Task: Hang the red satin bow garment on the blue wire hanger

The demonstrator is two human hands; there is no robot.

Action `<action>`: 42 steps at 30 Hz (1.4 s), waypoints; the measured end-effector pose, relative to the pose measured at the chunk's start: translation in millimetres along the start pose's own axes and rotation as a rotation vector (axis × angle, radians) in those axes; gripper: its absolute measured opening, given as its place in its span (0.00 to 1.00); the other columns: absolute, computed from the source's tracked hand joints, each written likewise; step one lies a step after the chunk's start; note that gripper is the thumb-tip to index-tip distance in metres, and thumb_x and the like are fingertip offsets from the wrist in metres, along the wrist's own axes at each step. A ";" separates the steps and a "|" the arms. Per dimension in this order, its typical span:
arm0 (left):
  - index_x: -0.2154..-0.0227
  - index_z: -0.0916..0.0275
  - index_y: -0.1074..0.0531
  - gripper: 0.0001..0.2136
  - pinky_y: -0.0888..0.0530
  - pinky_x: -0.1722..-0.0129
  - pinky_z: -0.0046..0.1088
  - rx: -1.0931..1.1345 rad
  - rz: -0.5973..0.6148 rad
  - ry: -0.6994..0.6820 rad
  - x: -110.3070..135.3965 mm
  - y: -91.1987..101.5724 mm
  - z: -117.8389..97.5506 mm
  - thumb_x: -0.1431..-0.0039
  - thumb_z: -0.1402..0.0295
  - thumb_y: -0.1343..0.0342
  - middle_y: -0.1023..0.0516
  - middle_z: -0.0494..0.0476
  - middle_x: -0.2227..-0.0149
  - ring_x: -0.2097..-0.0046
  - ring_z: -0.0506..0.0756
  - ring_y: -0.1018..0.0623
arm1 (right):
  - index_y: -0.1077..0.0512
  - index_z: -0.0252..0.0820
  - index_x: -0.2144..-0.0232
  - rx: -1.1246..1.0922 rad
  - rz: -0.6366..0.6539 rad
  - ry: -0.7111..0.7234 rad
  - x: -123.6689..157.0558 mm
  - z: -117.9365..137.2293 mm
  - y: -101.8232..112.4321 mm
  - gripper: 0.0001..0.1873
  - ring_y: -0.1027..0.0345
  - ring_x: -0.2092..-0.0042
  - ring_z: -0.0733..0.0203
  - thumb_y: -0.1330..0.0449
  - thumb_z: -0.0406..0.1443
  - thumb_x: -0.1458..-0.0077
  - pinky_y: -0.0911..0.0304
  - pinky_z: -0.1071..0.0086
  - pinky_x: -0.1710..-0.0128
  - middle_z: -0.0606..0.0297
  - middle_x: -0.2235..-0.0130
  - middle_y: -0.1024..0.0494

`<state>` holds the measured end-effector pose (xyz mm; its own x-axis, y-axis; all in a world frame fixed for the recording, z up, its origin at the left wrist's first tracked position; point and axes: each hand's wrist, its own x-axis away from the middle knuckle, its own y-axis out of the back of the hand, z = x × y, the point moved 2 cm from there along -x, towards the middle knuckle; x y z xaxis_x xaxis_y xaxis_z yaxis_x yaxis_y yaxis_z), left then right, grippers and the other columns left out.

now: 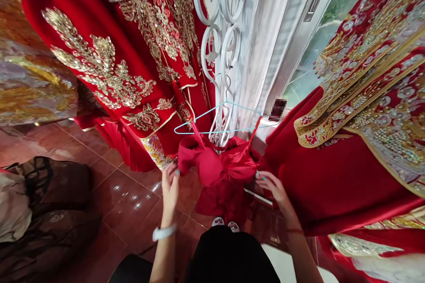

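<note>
Left hand (170, 183): I see it at lower centre of the frame, fingers curled shut on the left edge of the red satin top (215, 166); a white watch (164, 232) sits on its wrist.
Right hand (274, 188): lower centre-right, fingertips pinched on the right edge of the same top, with the palm turned down.
Red satin top: it hangs between my two hands at the centre of the frame, its thin straps looped over the hanger above it. The fabric is bunched and glossy.
Dark bags (49, 212): lower left, slumped on the floor.
Floor (126, 185): reddish-brown glossy tiles across the lower left, running under the top.
Left gown (133, 53): upper left, red with heavy gold embroidery, its hem near the floor just left of my left hand.
Hanger (199, 117): pale blue wire, centre of the frame, hooked on the white screen.
White screen (229, 44): upper centre, ornamental rings, directly behind the top.
White shoes (226, 224): bottom centre, toes just showing below the top.
Right gown (332, 177): fills the right side, red with beaded gold borders, touching my right hand.
</note>
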<state>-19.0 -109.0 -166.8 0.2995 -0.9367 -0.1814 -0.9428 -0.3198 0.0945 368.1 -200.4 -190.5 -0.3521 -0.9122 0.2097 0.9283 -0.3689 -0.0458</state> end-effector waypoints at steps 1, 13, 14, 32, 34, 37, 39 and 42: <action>0.50 0.61 0.29 0.29 0.26 0.42 0.45 -0.034 0.052 0.084 13.8 14.0 10.6 0.49 0.45 0.39 0.24 0.68 0.45 0.45 0.65 0.22 | 0.20 0.45 0.65 0.023 -0.054 -0.044 17.1 -12.2 21.3 0.30 0.20 0.62 0.48 0.29 0.59 0.63 0.26 0.56 0.58 0.55 0.62 0.16; 0.66 0.59 0.21 0.30 0.18 0.57 0.41 -0.258 0.164 0.303 41.4 113.2 21.8 0.65 0.39 0.33 0.15 0.62 0.60 0.58 0.66 0.16 | 0.22 0.46 0.59 0.072 -0.192 -0.148 53.0 -58.6 55.5 0.34 0.21 0.61 0.47 0.32 0.61 0.62 0.26 0.58 0.61 0.54 0.59 0.17; 0.64 0.59 0.22 0.28 0.19 0.55 0.41 -0.220 0.165 0.231 33.6 93.8 11.6 0.60 0.41 0.34 0.16 0.62 0.59 0.57 0.65 0.16 | 0.22 0.46 0.58 0.063 -0.194 -0.091 33.4 -51.6 42.9 0.33 0.21 0.60 0.47 0.32 0.60 0.61 0.26 0.59 0.62 0.54 0.58 0.17; 0.46 0.61 0.30 0.17 0.31 0.41 0.47 -0.104 0.395 -0.508 12.0 -252.6 -81.5 0.38 0.72 0.47 0.25 0.64 0.49 0.44 0.62 0.28 | 0.30 0.44 0.78 0.478 -0.398 -0.008 -98.1 1.7 -5.4 0.05 0.21 0.63 0.51 0.43 0.33 0.52 0.30 0.64 0.60 0.56 0.71 0.19; 0.48 0.61 0.28 0.16 0.32 0.41 0.46 -0.094 0.373 -0.520 14.0 -256.8 -87.2 0.39 0.71 0.45 0.24 0.63 0.50 0.45 0.62 0.27 | 0.30 0.43 0.73 0.273 -0.342 0.004 -97.6 13.8 0.9 0.05 0.21 0.65 0.52 0.42 0.38 0.49 0.27 0.63 0.61 0.57 0.70 0.18; 0.59 0.59 0.24 0.08 0.32 0.44 0.44 -0.018 0.352 -0.437 10.7 -263.2 -86.8 0.42 0.68 0.40 0.22 0.60 0.57 0.50 0.62 0.25 | 0.30 0.44 0.70 -0.169 -0.200 0.044 -93.3 35.6 7.7 0.15 0.20 0.66 0.52 0.34 0.47 0.53 0.25 0.58 0.61 0.57 0.69 0.17; 0.67 0.59 0.26 0.04 0.30 0.47 0.42 0.137 0.348 -0.260 4.6 -269.6 -78.5 0.44 0.66 0.38 0.22 0.58 0.63 0.55 0.60 0.24 | 0.29 0.44 0.69 -0.317 -0.157 0.085 -87.6 51.5 11.3 0.20 0.20 0.65 0.52 0.30 0.49 0.58 0.25 0.58 0.60 0.55 0.66 0.16; 0.65 0.59 0.29 0.13 0.28 0.49 0.37 0.497 0.420 0.079 -4.1 -283.1 -64.5 0.50 0.62 0.33 0.22 0.57 0.61 0.57 0.56 0.22 | 0.26 0.44 0.67 -0.381 -0.135 0.141 -78.4 73.5 13.3 0.20 0.19 0.58 0.49 0.29 0.48 0.59 0.26 0.63 0.63 0.52 0.56 0.16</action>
<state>256.1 -23.8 -129.7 -0.1170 -0.9813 -0.1531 -0.9315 0.1619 -0.3258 416.8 -120.7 -135.8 -0.5051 -0.8567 0.1044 0.7715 -0.5024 -0.3904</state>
